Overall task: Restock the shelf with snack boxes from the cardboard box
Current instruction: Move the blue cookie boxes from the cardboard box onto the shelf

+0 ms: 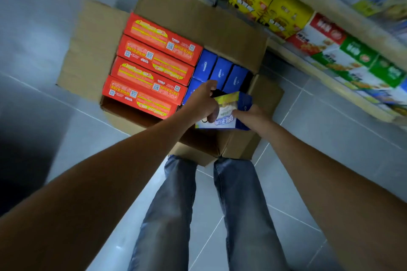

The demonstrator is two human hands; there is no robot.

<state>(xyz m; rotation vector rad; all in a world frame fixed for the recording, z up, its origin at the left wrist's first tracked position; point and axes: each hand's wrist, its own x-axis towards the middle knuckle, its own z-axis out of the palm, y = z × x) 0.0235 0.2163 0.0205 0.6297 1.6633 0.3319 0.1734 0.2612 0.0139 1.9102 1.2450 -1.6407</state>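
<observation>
An open cardboard box sits on the grey tiled floor, just left of a shelf that runs along the right side. Its flaps are folded outward. Inside, four red snack boxes lie side by side across the left part. Dark blue snack boxes stand on end in the far right part, packed against the red ones.

Both hands are over the near right corner of the cardboard box, holding one blue and yellow snack box between them, tilted and raised above the packed ones. The left hand has its grip curled round the box's left side, fingers wrapped over the face. The right hand has its grip grasping the box's right edge; its fingers are mostly hidden behind the box.

On the shelf stand yellow boxes at the far end. Nearer along it is a row of red, white and green boxes. All of them are blurred.

The person's legs in blue jeans stand at the near edge of the cardboard box.
</observation>
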